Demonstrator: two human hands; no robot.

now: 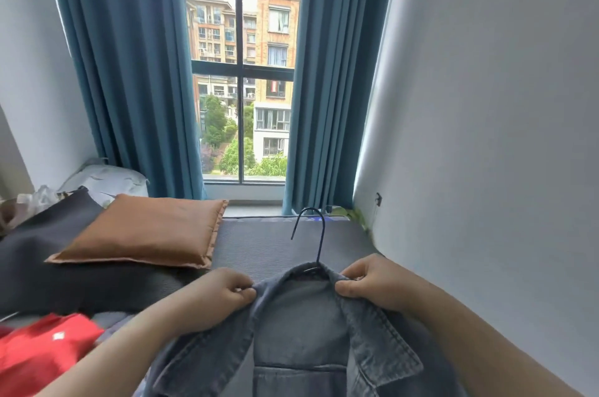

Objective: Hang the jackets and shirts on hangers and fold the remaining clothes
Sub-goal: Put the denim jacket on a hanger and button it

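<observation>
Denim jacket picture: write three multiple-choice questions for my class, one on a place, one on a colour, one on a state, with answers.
1. Where is the orange cushion? A on the windowsill; B left of the hanger; C on the floor.
2. What colour are the curtains? A blue; B white; C red.
3. Who grips the jacket collar? A nobody; B one hand; C both hands.
Answers: B, it lies left of the hook; A, both drapes are blue; C, left hand and right hand each pinch a collar side.

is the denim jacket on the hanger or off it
On it: the hanger rises from the collar of the denim jacket, pinched by left hand and right hand.
</observation>
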